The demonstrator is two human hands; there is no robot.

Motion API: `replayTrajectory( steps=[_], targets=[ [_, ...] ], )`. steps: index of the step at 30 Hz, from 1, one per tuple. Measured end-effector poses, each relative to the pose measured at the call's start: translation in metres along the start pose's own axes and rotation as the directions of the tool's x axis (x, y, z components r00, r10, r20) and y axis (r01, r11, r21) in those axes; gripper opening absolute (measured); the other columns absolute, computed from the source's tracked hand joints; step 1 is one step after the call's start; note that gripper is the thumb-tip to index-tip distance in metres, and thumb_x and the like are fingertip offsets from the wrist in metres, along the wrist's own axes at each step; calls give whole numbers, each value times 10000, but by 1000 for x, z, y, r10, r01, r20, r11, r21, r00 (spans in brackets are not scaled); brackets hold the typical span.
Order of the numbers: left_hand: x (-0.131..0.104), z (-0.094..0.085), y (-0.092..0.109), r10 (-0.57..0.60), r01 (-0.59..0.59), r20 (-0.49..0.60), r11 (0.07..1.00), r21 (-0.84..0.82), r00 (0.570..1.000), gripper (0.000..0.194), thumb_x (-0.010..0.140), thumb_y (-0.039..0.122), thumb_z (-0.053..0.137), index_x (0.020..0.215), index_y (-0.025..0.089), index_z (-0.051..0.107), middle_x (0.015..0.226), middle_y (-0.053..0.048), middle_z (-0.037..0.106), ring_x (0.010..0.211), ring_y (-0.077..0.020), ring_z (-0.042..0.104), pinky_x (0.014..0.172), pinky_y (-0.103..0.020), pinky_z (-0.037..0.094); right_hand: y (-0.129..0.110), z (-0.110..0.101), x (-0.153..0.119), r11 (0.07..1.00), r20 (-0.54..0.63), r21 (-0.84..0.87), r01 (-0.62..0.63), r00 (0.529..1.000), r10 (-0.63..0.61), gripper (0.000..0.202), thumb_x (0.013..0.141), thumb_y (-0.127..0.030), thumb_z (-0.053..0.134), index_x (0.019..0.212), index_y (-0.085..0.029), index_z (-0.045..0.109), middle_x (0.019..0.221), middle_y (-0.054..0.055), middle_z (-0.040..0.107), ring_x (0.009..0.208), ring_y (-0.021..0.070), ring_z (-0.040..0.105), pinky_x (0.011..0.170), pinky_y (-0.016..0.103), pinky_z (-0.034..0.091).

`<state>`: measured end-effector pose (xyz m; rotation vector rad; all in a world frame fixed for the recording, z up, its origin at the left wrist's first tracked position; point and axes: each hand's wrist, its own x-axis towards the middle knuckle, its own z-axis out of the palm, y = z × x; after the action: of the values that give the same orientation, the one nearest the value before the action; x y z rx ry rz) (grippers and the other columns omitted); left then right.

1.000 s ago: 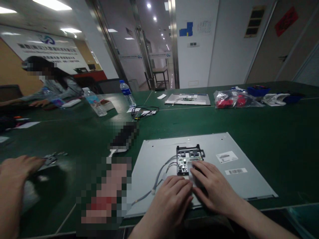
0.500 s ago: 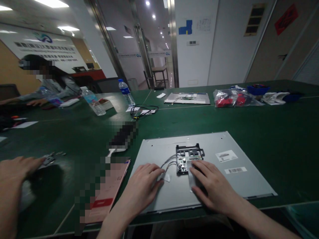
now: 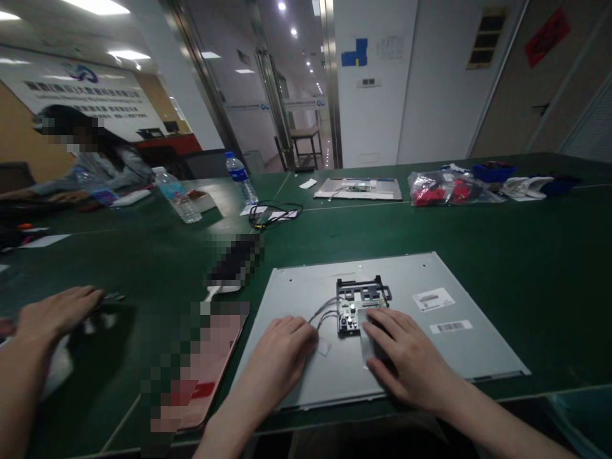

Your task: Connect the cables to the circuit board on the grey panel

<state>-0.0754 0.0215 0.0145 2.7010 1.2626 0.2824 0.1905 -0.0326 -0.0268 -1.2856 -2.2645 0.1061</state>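
A flat silver display panel (image 3: 335,376) lies on the green table with its metal back up. On it sit a black plastic frame (image 3: 361,287) and a small circuit board (image 3: 352,310), with thin grey cables (image 3: 325,307) running left. My left hand (image 3: 287,349) rests at the cables' left end, fingers curled together; whatever is between the fingertips is hidden. Beside those fingertips is a small piece of clear tape (image 3: 324,346). My right hand (image 3: 406,347) grips a grey film strip (image 3: 366,338) at the board's lower right edge, its fingers covering part of the strip.
Left of the panel lie a pink box (image 3: 217,357) and a phone (image 3: 236,258). Another person's hand (image 3: 60,309) is at far left. Bottles (image 3: 176,194), a coiled black cable (image 3: 275,213), a second panel (image 3: 358,188) and a plastic bag (image 3: 449,190) stand farther back.
My left fingertips have curled closer together and shifted slightly right. My right hand stays in place. At far left, the other person's hand has moved right over small parts.
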Motion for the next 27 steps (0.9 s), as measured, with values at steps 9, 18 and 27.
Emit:
replayTrajectory(
  steps=[9, 18, 27],
  targets=[
    [1, 2, 11, -18, 18, -80, 1000, 3, 997, 199, 925, 63, 388, 954, 185, 542, 924, -61, 624, 831, -222, 555, 742, -361, 428, -2, -3, 1, 1000, 0, -3, -8, 1000, 8, 509, 860, -262, 581, 1353, -151, 518, 1427, 144, 489, 1300, 307, 448, 1085, 519, 412],
    [21, -5, 28, -17, -9, -252, 995, -103, 968, 140, 946, 130, 395, 946, 200, 517, 880, -53, 618, 806, -211, 578, 709, -334, 454, -3, -4, 1, 1000, -6, 1, 6, 1000, -6, 528, 851, -266, 583, 1361, -153, 506, 1428, 155, 492, 1295, 317, 458, 1070, 539, 422],
    [28, 8, 24, -49, 0, -277, 985, -173, 960, 134, 916, 119, 411, 966, 207, 499, 899, -49, 602, 817, -205, 570, 726, -327, 452, -3, -2, 1, 1000, 18, -1, 2, 1000, -2, 541, 848, -262, 584, 1372, -157, 496, 1435, 148, 484, 1305, 316, 447, 1078, 539, 416]
  ],
)
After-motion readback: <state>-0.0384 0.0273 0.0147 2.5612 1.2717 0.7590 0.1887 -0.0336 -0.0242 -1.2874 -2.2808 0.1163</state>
